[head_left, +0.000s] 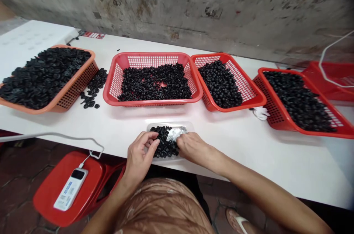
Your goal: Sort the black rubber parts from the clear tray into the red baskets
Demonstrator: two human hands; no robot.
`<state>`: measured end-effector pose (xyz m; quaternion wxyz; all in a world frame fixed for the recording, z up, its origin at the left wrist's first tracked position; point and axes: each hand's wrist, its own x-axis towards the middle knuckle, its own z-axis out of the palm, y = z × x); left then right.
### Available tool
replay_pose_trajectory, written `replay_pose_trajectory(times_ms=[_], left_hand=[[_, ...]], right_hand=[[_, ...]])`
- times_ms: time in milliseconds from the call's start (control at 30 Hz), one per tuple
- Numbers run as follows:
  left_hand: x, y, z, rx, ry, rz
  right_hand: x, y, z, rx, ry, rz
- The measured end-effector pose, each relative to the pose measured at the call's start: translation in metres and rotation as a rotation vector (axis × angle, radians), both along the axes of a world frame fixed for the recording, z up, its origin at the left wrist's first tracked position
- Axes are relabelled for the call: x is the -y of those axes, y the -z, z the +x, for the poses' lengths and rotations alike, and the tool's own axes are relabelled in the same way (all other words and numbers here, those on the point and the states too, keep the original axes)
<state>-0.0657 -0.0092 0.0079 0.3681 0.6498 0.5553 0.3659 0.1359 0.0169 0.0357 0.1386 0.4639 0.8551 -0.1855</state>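
One clear plastic tray (pixel 190 127) of round black parts (pixel 165 148) lies lengthwise along the white table's (pixel 243 152) near edge, bare surface rightward, red mesh basket (pixel 152 103) beyond; left hand (pixel 141 153) and right hand (pixel 194 148) curled at its ends, grip undeterminable.

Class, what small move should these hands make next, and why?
Probably the left hand should pinch up one of the black parts in the small tray: it curves right beside them, while the right hand is curled near the silvery bits.
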Motion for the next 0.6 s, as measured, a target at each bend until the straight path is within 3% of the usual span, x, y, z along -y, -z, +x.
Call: replay_pose_trajectory(times_ms=[133,300,433,533,600], left_hand=[[0.002,-0.002,0.006,-0.046,0.073,0.072],[0.001,-0.011,0.018,0.087,0.196,0.081],[-0.001,-0.019,0.025,0.164,0.155,0.107],[-0.002,-0.02,0.024,0.192,0.085,0.078],[-0.003,-0.018,0.022,0.215,0.014,0.015]], right_hand=[[-0.008,-0.009,0.011,-0.133,0.104,-0.052],[-0.018,-0.008,0.018,-0.788,0.44,-0.555],[-0.019,-0.006,0.014,-1.008,0.629,-0.857],[-0.021,-0.005,0.014,-1.059,0.626,-0.867],[-0.022,-0.003,0.017,-0.962,0.568,-0.659]])
